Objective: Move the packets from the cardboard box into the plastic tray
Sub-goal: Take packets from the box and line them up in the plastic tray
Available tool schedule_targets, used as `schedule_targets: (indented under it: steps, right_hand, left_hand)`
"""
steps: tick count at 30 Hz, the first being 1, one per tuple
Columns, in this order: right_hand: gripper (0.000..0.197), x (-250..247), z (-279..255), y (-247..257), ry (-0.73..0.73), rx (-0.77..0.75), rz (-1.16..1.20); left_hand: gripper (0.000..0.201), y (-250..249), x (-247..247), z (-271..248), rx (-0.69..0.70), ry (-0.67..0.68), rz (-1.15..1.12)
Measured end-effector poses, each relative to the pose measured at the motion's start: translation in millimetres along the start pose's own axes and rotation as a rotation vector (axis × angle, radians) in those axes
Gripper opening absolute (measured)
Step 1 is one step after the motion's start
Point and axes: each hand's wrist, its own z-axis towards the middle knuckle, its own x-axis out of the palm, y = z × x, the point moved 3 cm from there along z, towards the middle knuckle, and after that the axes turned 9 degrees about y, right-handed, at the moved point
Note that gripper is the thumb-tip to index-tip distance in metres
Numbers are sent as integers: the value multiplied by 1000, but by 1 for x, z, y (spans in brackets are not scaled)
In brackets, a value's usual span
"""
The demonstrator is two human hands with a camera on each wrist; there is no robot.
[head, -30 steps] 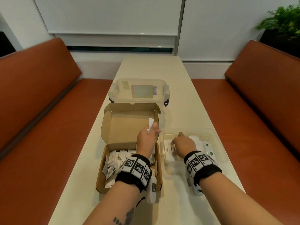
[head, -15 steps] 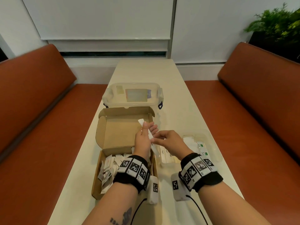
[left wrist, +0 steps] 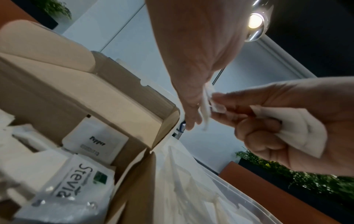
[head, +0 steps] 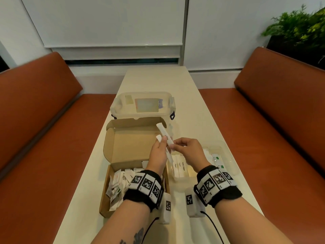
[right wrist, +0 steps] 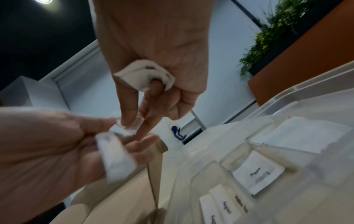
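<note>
The open cardboard box (head: 112,199) near the table's left edge holds several white packets (head: 119,182), among them Pepper (left wrist: 95,141) and Stevia (left wrist: 80,178). The clear plastic tray (head: 226,155) to its right has Sugar packets (head: 179,166) and a Pepper packet (right wrist: 258,174) in its compartments. My left hand (head: 162,140) is raised over the box's right wall and grips white stick packets (head: 164,133). My right hand (head: 173,146) meets it, thumb and forefinger pinching one stick's end (right wrist: 132,125), while its curled fingers hold a folded square packet (right wrist: 145,75).
A clear lidded plastic container (head: 142,104) stands just behind the box's raised lid (head: 130,143). Orange bench seats run along both sides of the narrow table (head: 202,120). A potted plant (head: 299,25) sits at the far right.
My right hand rose out of the tray and moved left to my left hand, where it now pinches a stick packet. The left hand lifted a little.
</note>
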Motion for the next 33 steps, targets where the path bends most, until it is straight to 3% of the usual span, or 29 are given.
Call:
schedule_targets:
  steps: [4,8,13,16,19,22,24,29,33]
  right_hand:
    - [6,-17,-2,-1,33,4,-8]
    - [9,-38,-2,2,14,0,-51]
    - [7,-53,-3,19,-101,-103,-67]
    - [8,-52,-2,21,-7,-72,-270]
    - [13,-46,0,18,80,0,-415]
    - [26,-39,3,15,147,25,-390]
    - [13,-34,3,13,155,13,-363]
    - [23,-43,2,8,-66,-30,-30]
    - [15,-49,2,7,-63,13,95]
  left_hand:
    - [24,-7,-9,-1,68,-122,52]
    - [19,-5,-14,0,87,-135,217]
    - [14,-2,-7,-3,22,-108,154]
    - [12,-4,-6,-4,-14,-132,110]
    - [13,-10,-5,-4,16,-103,239]
    - [12,-15,3,-3,55,-27,348]
    - [10,-19,7,-3,79,-10,389]
    - [30,-14,7,-5,9,41,419]
    - [15,-13,2,-5,40,51,505]
